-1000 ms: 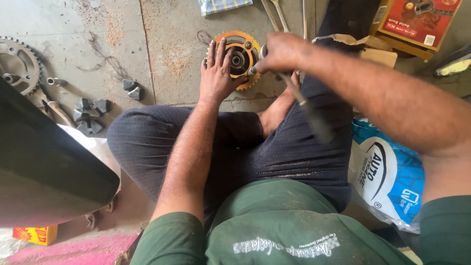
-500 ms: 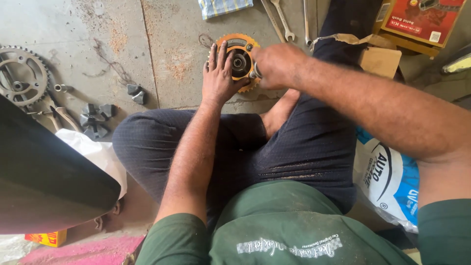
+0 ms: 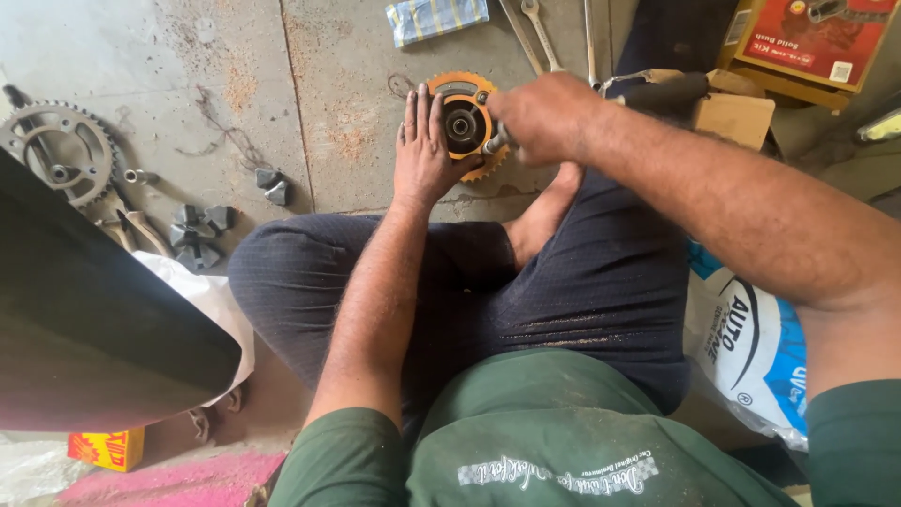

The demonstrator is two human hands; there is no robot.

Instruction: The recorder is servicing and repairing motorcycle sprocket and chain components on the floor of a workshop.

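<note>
L hand (image 3: 424, 150) lies flat, fingers spread & straight, palm pressing the left side of the sprocket (image 3: 466, 122). R hand (image 3: 537, 117) is clenched round a metal tool (image 3: 497, 144), tip at the sprocket's lower right edge. Sprocket sits top centre of frame on the concrete floor (image 3: 188, 56), betw. both hands: orange toothed ring, dark hub w/ a round bore in the middle. Steel sprocket (image 3: 58, 150) far left; wrenches (image 3: 540, 33) upper right.
</note>
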